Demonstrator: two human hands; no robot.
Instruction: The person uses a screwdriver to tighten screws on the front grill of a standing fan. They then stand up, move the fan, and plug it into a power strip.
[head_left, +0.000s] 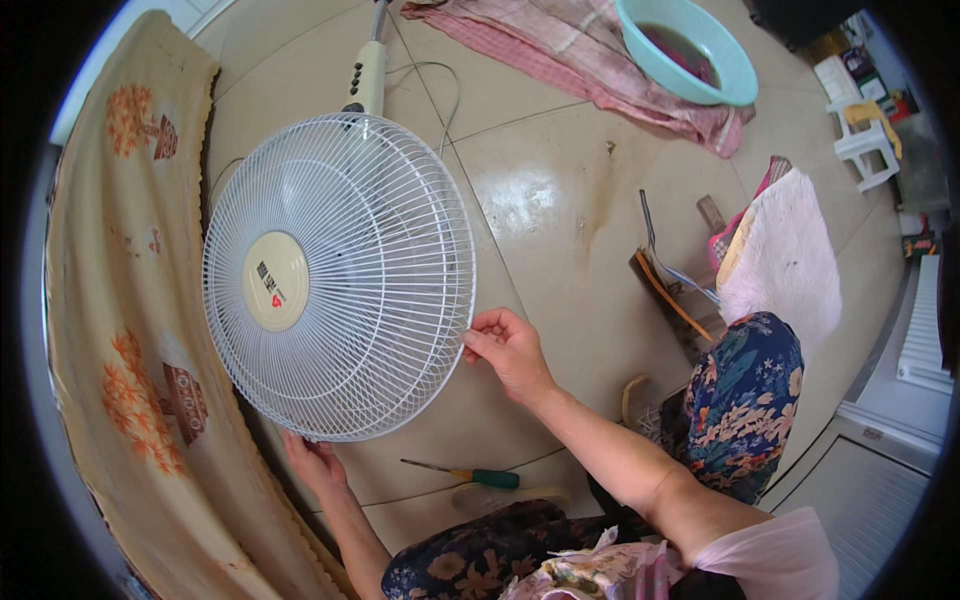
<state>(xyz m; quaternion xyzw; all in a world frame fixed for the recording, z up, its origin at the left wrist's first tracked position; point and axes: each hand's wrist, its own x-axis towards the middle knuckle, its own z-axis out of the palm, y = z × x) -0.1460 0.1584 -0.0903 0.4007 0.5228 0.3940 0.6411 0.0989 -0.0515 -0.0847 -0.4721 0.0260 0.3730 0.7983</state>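
Observation:
A standing fan with a round white wire guard point(400, 290) fills the middle left. A cream disc point(276, 281) sits at the guard's centre. Its cream post with dark buttons point(368, 80) runs toward the far side. On the guard's right rim, my right hand point(508, 352) is closed, thumb and fingers pinching the edge. My left hand point(315, 462) grips the near rim from below, some of its fingers hidden by the wires. A screwdriver point(490, 478) with a green and yellow handle lies on the tiles between my hands, nearer to me.
A beige patterned cloth point(130, 280) hangs along the left. At the far side a turquoise basin point(738, 85) with dark liquid stands on pink cloth point(560, 60). Metal and wooden strips point(668, 290) lie right of my hand, beside a whitish pad point(785, 250). A white stool point(865, 150) is farther right.

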